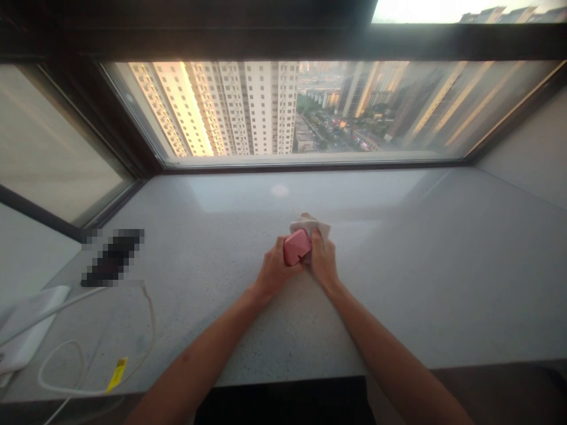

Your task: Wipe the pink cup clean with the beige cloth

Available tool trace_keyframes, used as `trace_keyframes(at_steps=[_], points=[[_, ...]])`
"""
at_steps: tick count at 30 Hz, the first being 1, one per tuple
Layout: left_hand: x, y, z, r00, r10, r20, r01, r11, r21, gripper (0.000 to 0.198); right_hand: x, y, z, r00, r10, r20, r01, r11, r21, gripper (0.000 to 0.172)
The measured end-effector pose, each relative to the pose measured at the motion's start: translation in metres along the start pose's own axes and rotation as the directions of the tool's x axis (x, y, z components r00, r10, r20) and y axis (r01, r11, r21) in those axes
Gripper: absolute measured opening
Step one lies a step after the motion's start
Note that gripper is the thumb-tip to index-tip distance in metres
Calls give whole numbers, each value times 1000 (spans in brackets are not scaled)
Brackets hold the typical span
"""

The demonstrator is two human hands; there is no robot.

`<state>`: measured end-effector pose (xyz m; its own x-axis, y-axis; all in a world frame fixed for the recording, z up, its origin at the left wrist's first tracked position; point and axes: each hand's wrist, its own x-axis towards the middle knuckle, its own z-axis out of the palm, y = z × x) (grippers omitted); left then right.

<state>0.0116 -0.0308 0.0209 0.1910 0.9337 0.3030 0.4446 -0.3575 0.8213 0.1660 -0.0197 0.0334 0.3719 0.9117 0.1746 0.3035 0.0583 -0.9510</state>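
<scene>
In the head view, my left hand (273, 267) is wrapped around a small pink faceted case (297, 247) with rounded corners and a dark notch at its lower edge. My right hand (325, 260) grips a crumpled whitish cloth (316, 226), its thumb lying on top. The cloth is bunched against the right and far sides of the case. Both hands meet over the middle of the pale speckled windowsill (212, 248). The fingertips under the case and behind the cloth are hidden.
At the left lies a pixelated dark object (113, 258). Close by are a white device (31, 324) and a looping white cable (153, 319) with a yellow tag (117, 374). A dark-framed window (310, 168) borders the sill's far side.
</scene>
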Motion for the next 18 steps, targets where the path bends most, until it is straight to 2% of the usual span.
trace_keyframes(at_steps=[1, 2, 3, 4, 5, 6, 7, 8, 9, 10, 12, 13, 14, 15, 16, 17, 18], points=[[0, -1, 0, 1000, 4, 1, -4, 1000, -6, 54, -6, -1, 0, 994, -113, -7, 113, 993, -34, 59], [1, -3, 1, 1000, 12, 2, -12, 1000, -17, 51, -13, -4, 1, 962, -272, 2, 271, 959, -84, 54], [1, -5, 2, 1000, 23, 4, -23, 999, -30, 46, -20, -7, 2, 899, -436, 42, 437, 888, -143, 48], [2, -7, 2, 999, 38, 4, -37, 998, -43, 38, -28, -11, 4, 814, -570, 108, 580, 791, -193, 45], [2, -9, 3, 998, 54, 7, -54, 997, -52, 30, -34, -15, 5, 731, -658, 179, 682, 695, -229, 46], [3, -10, 3, 998, 65, 10, -64, 996, -56, 24, -38, -18, 6, 670, -703, 238, 742, 623, -247, 49], [3, -10, 4, 998, 65, 14, -64, 996, -55, 21, -39, -20, 7, 644, -718, 264, 764, 592, -257, 50], [2, -10, 3, 998, 57, 17, -56, 997, -51, 22, -38, -21, 8, 655, -712, 255, 755, 602, -260, 50], [2, -9, 3, 999, 41, 18, -40, 998, -44, 26, -34, -20, 7, 698, -683, 216, 716, 651, -253, 47], [1, -6, 2, 1000, 19, 15, -18, 999, -35, 34, -28, -19, 6, 765, -624, 157, 643, 730, -232, 44], [0, -1, 1, 1000, -24, 9, 24, 1000, -16, 48, -12, -12, 3, 924, -379, 49, 382, 913, -144, 49], [-1, 1, 0, 999, -38, 10, 38, 999, -8, 53, -4, -8, 1, 976, -215, 26, 216, 973, -80, 56], [-1, 3, -1, 999, -48, 13, 49, 999, -2, 54, 2, -5, -2, 998, -62, 29, 63, 998, -18, 61], [-2, 5, -1, 998, -54, 18, 54, 999, 1, 54, 6, -2, -4, 998, 47, 45, -49, 998, 29, 66], [-2, 5, -2, 998, -53, 25, 53, 999, 2, 54, 7, 0, -6, 993, 97, 61, -100, 993, 54, 68], [-2, 4, -1, 998, -48, 30, 48, 999, 2, 54, 5, 0, -7, 995, 78, 60, -82, 995, 58, 69], [-2, 2, 0, 999, -38, 30, 38, 999, 2, 54, 0, -1, -7, 999, -9, 43, 8, 999, 39, 66]])
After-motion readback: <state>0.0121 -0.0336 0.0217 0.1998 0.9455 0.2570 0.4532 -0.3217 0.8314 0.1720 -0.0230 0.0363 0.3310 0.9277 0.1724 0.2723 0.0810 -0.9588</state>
